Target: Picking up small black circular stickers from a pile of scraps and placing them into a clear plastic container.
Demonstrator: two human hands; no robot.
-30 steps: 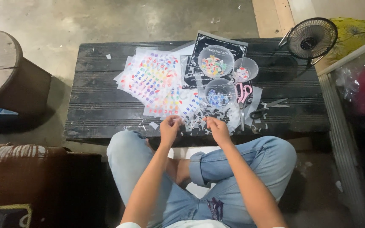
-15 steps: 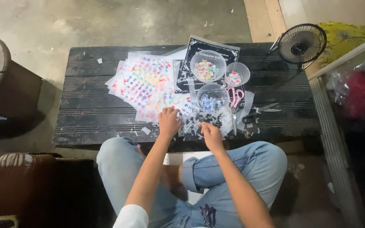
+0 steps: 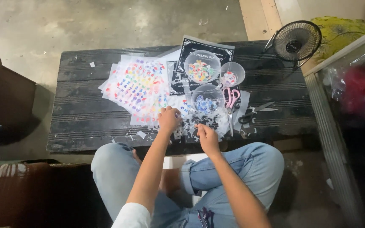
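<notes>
You sit cross-legged in blue jeans before a low black slatted table, which fills the middle of the view on a bare concrete floor. To your right stands a glass-fronted cabinet with something red behind the pane, and at the far right corner of the table a small black fan faces up. To your left a round dark stool sits well apart from the table. On the table, a fanned stack of colourful sticker sheets lies left of centre, and beside it a black printed sheet lies under three clear plastic bowls: the biggest bowl holds multicoloured cut pieces, a middle bowl nearer you holds bluish pieces, and a small bowl sits to the right of the biggest. Pink-handled scissors lie just right of the middle bowl, and black-handled scissors lie further right. At the near edge, a litter of cut sticker scraps spreads between your hands. Your left hand is curled, fingers down on the scraps at the lower edge of the sticker sheets; whether it pinches a piece cannot be told. Your right hand is loosely clenched at the table's near edge, touching the scraps, and what it grips, if anything, is too small to make out.
</notes>
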